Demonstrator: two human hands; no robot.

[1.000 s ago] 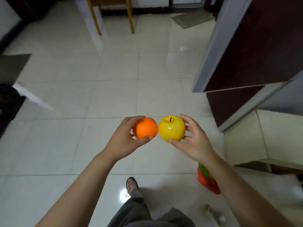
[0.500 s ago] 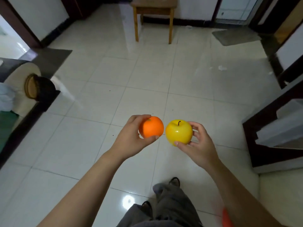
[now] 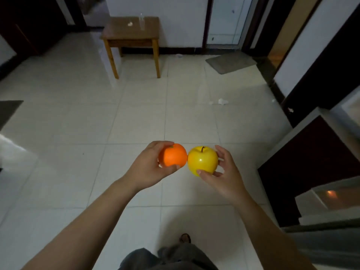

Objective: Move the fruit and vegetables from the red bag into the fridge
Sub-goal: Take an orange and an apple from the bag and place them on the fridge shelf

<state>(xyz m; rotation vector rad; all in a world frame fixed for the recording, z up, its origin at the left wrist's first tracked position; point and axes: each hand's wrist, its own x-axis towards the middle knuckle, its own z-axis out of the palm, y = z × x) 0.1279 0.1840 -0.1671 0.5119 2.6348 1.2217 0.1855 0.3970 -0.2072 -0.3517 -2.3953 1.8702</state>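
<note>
At the far left a dark mat is cut off by the frame edge. My left hand curls around one orange. The thumb lies under it and the fingers go over the top, and my palm hides its left side. The orange is held up over the tiled floor, and its right side seems to touch the one yellow apple, whose stem points up. My right hand grips the apple with the thumb tip on its lower front. The fingers wrap around its far right side, mostly out of my sight.

Further back stands one wooden table with one clear bottle on it, too blurred to read. A grey mat lies to its right. At the right edge a dark red panel is cut off, and I cannot tell what it belongs to. Below, only the toe of one foot shows.
</note>
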